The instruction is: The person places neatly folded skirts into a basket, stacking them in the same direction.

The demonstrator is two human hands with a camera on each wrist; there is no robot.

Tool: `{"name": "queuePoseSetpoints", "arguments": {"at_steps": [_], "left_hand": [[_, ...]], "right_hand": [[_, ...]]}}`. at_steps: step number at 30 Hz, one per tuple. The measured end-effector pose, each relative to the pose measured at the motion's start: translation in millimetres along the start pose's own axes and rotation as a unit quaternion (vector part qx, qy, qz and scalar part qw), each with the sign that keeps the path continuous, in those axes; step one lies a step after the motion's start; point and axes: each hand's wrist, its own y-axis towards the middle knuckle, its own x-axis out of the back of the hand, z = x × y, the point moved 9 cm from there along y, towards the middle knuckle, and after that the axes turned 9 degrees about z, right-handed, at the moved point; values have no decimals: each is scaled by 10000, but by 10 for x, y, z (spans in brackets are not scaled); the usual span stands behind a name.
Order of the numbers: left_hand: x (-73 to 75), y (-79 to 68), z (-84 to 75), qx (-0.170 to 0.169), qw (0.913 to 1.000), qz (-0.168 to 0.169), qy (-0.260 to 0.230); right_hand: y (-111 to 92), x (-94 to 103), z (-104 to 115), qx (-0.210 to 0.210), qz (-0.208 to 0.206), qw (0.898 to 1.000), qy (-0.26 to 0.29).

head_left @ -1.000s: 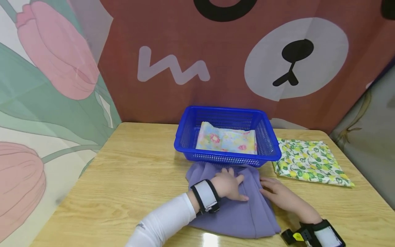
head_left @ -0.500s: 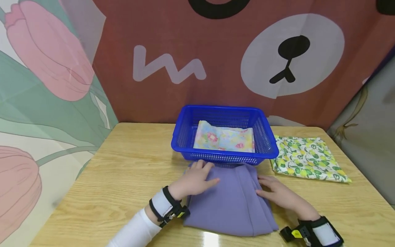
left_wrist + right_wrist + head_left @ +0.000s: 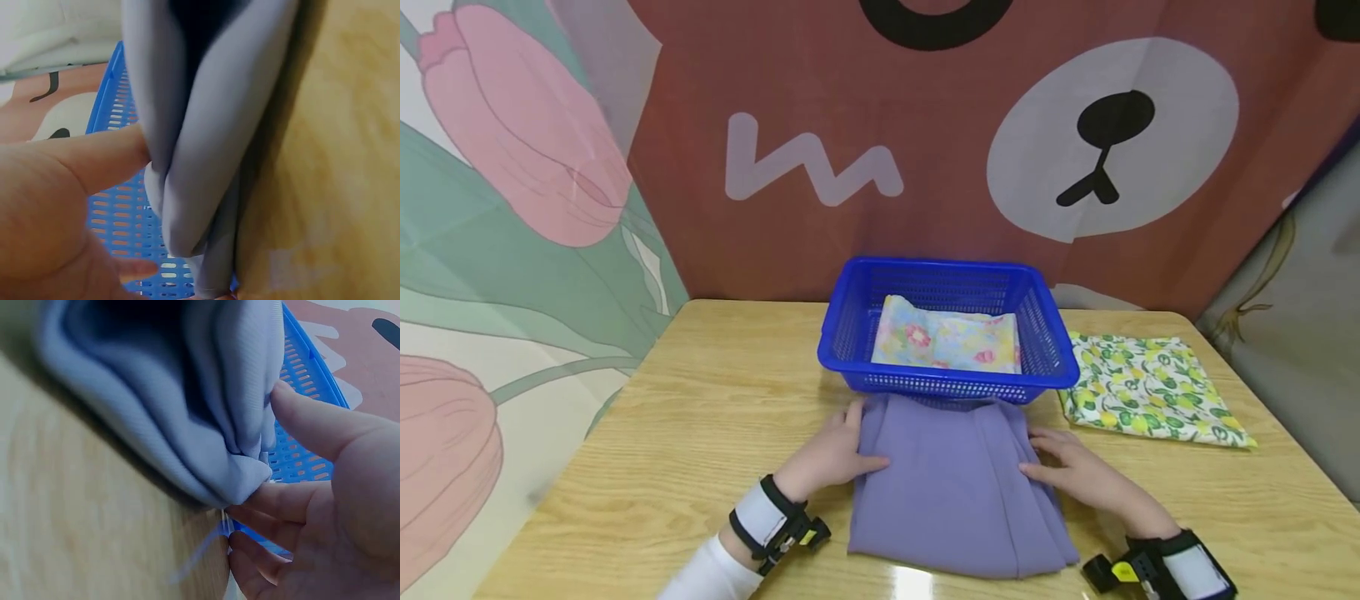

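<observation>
A folded purple cloth (image 3: 940, 487), tapered towards the far side and creased along the right, lies on the table in front of the blue basket (image 3: 943, 382). My left hand (image 3: 827, 454) grips its left edge, thumb on top and fingers at the side. My right hand (image 3: 1078, 473) pinches its right edge. In the right wrist view the thumb (image 3: 312, 419) presses the upper layers and the fingers (image 3: 281, 503) reach under the fold. The left wrist view has the left thumb (image 3: 106, 156) against the stacked layers (image 3: 212, 125); some fingertips there are hidden.
Inside the basket lies a folded floral cloth (image 3: 946, 340). A folded lemon-print cloth (image 3: 1153, 390) rests on the wooden table (image 3: 722, 383) to the basket's right. A printed bear curtain (image 3: 820, 233) hangs behind the table's far edge.
My left hand has moved left from the middle of the purple cloth to its left edge. The right hand stays at the right edge.
</observation>
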Motion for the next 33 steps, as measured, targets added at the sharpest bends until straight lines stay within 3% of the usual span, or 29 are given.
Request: {"name": "queuePoseSetpoints", "arguments": {"at_steps": [4,7,11,14,15,17,20,22,23,25,27,29,31,33], "left_hand": [[42,28,41,-78,9970,-298,-703],[49,41,87,-69,9897,-401,-1373],[17,40,143,13,9729,-516,-2256],[-28,42,159,20,9541,-638,-2927],[-48,43,166,46,9454,-687,-3185],[-89,50,174,69,9183,-813,-3874],[-144,52,188,121,8525,-1099,-5110],[-161,45,180,78,8032,-1291,-5815],[-174,39,171,61,7827,-1310,-6084],[-225,47,120,-10,7551,-992,-6481],[-310,56,41,-50,7372,-292,-6750],[-401,52,-40,-93,7272,507,-6845],[-469,43,-97,-132,7262,1141,-6778],[-493,38,-112,-196,7363,1394,-6618]], "right_hand": [[20,-28,23,161,79,9989,431],[48,-64,5,92,223,9946,1012],[70,-105,-75,-256,350,9837,1744],[74,-148,-128,-458,446,9714,2286],[79,-167,-139,-480,490,9667,2467],[95,-217,-133,-414,633,9545,2886],[120,-294,-116,-250,881,9310,3533],[122,-354,-106,-181,1103,9106,3979],[121,-384,-98,-143,1217,8994,4196],[114,-434,-78,-44,1427,8789,4551],[107,-476,-60,51,1618,8586,4864],[103,-494,-39,173,1739,8437,5075],[99,-501,-28,232,1802,8359,5180],[98,-504,-21,242,1825,8337,5206]]}}
